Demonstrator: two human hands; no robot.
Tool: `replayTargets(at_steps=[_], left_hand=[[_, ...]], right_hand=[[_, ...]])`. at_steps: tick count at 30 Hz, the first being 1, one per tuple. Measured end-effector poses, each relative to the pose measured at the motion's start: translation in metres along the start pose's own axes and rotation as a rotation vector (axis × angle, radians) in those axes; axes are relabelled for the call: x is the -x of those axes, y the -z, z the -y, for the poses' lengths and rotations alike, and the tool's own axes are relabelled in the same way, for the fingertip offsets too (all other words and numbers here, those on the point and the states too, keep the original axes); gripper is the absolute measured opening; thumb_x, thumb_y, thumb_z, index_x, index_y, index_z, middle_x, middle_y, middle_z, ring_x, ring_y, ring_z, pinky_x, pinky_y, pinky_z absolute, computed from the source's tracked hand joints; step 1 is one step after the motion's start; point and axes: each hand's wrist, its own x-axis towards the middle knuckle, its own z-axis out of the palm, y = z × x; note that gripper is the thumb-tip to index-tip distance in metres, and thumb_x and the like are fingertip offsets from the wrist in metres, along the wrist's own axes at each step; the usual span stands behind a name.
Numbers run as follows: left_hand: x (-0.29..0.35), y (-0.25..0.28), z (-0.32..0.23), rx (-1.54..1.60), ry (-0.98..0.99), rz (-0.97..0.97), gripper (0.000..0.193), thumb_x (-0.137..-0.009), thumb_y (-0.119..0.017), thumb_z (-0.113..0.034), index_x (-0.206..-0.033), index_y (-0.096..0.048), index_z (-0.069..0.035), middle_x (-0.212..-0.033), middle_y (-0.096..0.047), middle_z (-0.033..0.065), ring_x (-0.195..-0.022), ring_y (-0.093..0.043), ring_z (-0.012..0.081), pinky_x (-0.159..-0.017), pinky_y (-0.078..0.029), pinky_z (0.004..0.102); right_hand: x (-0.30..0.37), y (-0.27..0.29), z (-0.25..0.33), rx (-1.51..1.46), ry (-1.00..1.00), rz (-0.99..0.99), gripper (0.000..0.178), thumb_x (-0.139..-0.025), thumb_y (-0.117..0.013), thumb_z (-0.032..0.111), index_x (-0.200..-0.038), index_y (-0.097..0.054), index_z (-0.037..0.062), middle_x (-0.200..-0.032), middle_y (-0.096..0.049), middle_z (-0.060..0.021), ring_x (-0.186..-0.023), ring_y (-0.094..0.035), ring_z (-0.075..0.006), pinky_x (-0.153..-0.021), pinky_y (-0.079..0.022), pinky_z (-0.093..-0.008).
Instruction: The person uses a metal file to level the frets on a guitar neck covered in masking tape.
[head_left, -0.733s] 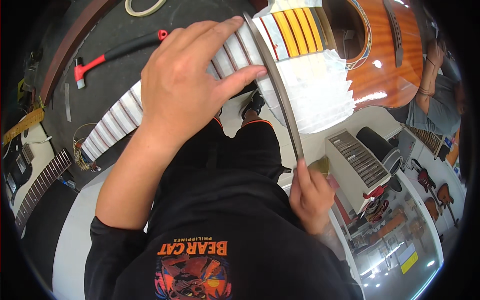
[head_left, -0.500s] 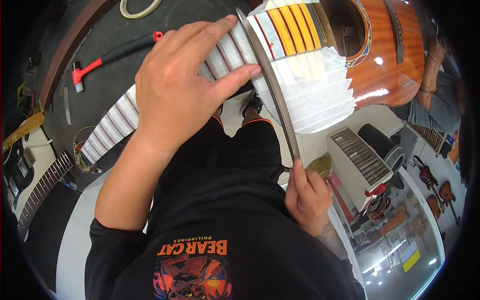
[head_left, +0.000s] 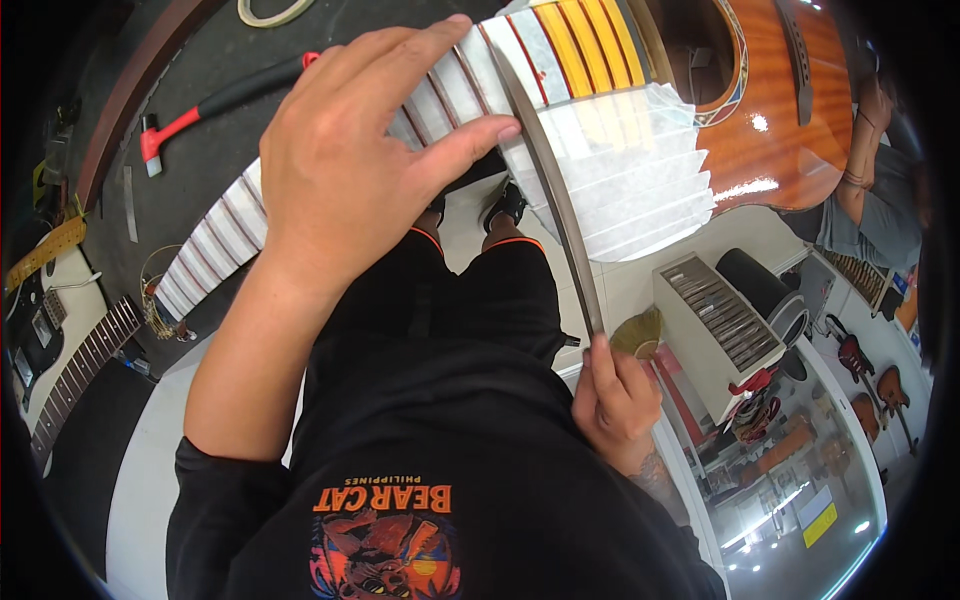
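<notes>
An acoustic guitar lies across the top, its neck to the left, with tape strips between the frets. My right hand is closed around the near end of a long, dark, narrow file. The file's far part lies across the frets near the body. My left hand rests over the neck, fingers stretched and thumb apart; its thumb tip is right beside the file. Yellow tape covers the last fret spaces. White masking paper covers the glossy brown body beside the fretboard.
A red-and-black hammer and a tape roll lie on the dark bench. Another fretted neck is at the left. A box of files or similar tools stands right, by a glass case. Another person's arm shows far right.
The file has slid a little toward me, with my right hand slightly lower. Its far tip now sits below my left fingertips. My left hand has shifted slightly left.
</notes>
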Motion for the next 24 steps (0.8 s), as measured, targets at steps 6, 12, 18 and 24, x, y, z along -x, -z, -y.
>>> replayTargets(at_steps=[6, 12, 18, 24], left_hand=[[0.004, 0.005, 0.003, 0.016, 0.078, 0.006, 0.061, -0.07, -0.093, -0.031, -0.124, -0.074, -0.009, -0.113, -0.075, 0.0116, -0.101, -0.071, 0.0269, -0.09, -0.055, 0.0356], [0.001, 0.001, -0.004, -0.02, 0.047, 0.007, 0.06, -0.072, -0.092, -0.033, -0.124, -0.074, -0.009, -0.113, -0.075, 0.0114, -0.101, -0.072, 0.0268, -0.089, -0.055, 0.0349], [0.006, 0.002, 0.001, -0.031, 0.034, 0.004, 0.06, -0.072, -0.092, -0.033, -0.124, -0.074, -0.009, -0.113, -0.075, 0.0113, -0.102, -0.072, 0.027, -0.089, -0.055, 0.0347], [0.007, 0.003, 0.006, -0.014, 0.077, 0.008, 0.061, -0.072, -0.092, -0.033, -0.125, -0.073, -0.009, -0.114, -0.075, 0.0111, -0.102, -0.072, 0.0268, -0.089, -0.055, 0.0347]], right_hand=[[-0.102, 0.0, 0.027, -0.071, 0.001, 0.076, 0.056, -0.081, -0.074, -0.008, -0.135, -0.067, 0.007, -0.071, -0.048, -0.0055, -0.054, -0.053, -0.0221, -0.051, -0.045, -0.0392], [0.003, 0.003, -0.011, -0.005, 0.028, 0.028, 0.056, -0.08, -0.075, -0.009, -0.134, -0.067, 0.0048, -0.07, -0.049, -0.0045, -0.054, -0.053, -0.0211, -0.05, -0.046, -0.0385], [-0.052, 0.004, 0.013, 0.008, 0.019, 0.062, 0.058, -0.08, -0.075, -0.009, -0.135, -0.066, 0.0045, -0.07, -0.049, -0.004, -0.054, -0.054, -0.0208, -0.049, -0.045, -0.0374], [-0.064, -0.003, 0.007, -0.054, 0.053, 0.049, 0.059, -0.08, -0.075, -0.008, -0.137, -0.065, 0.0045, -0.071, -0.05, -0.0046, -0.054, -0.054, -0.021, -0.048, -0.045, -0.0383]])
